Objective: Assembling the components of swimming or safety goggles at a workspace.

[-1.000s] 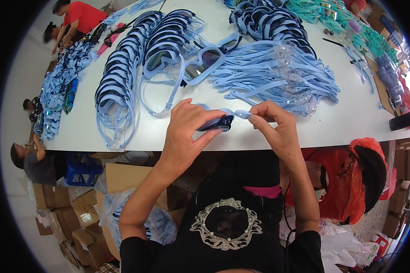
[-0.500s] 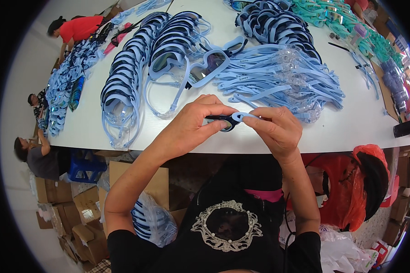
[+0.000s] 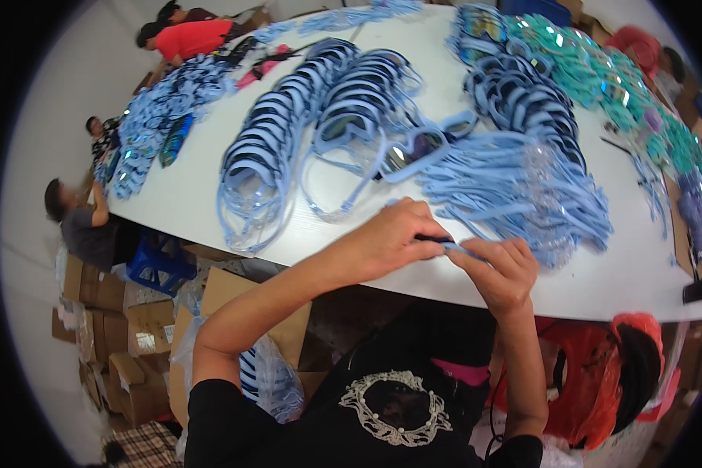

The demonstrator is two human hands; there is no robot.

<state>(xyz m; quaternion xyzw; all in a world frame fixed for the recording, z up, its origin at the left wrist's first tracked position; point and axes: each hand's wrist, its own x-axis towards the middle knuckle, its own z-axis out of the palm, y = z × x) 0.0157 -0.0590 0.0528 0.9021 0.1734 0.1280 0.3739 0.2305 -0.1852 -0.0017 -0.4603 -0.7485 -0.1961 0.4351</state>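
Over the table's near edge, my left hand (image 3: 402,238) is closed on dark-rimmed swim goggles (image 3: 431,239), mostly hidden by the fingers. My right hand (image 3: 501,273) pinches a pale blue strip (image 3: 455,247) at their right end; whether it is joined to the dark part cannot be made out. Just beyond my hands lies a heap of light blue goggle straps (image 3: 491,175) with clear plastic pieces. Left of the heap rest blue goggles with dark mirrored lenses (image 3: 417,152).
Rows of blue goggles (image 3: 269,132) stand nested on the white table (image 3: 187,210). Another nested row (image 3: 522,101) and green goggles (image 3: 600,74) lie far right. People (image 3: 82,226) work at the left. Cartons (image 3: 150,326) and a red plastic bag (image 3: 597,382) are below the table.
The view has shifted, so the table and goods appear farther right and tilted. My hands still hold the goggles and the pale strip, now turned so less of the lens shows.
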